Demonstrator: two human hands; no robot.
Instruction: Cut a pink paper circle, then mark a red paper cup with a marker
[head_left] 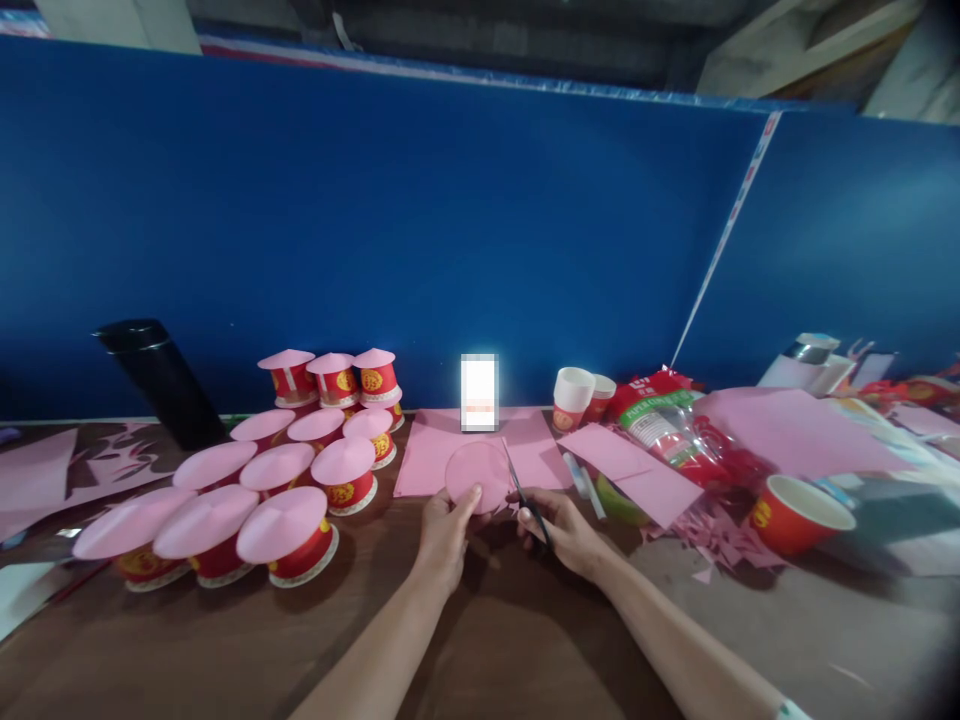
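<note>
My left hand pinches a round pink paper disc at its lower edge, thumb on top. Black-handled scissors are gripped in my right hand, their blades pointing up along the disc's right edge. Whether the blades touch the paper I cannot tell. Beneath and behind the disc lies a larger pink paper sheet. To the left stand several red paper cups with gold print, each topped by a shallow pink paper cone.
A black bottle leans at the left. White-and-red cups, a plastic cup package, pink sheets, paper scraps and an orange-red cup crowd the right. A blue partition rises behind the table.
</note>
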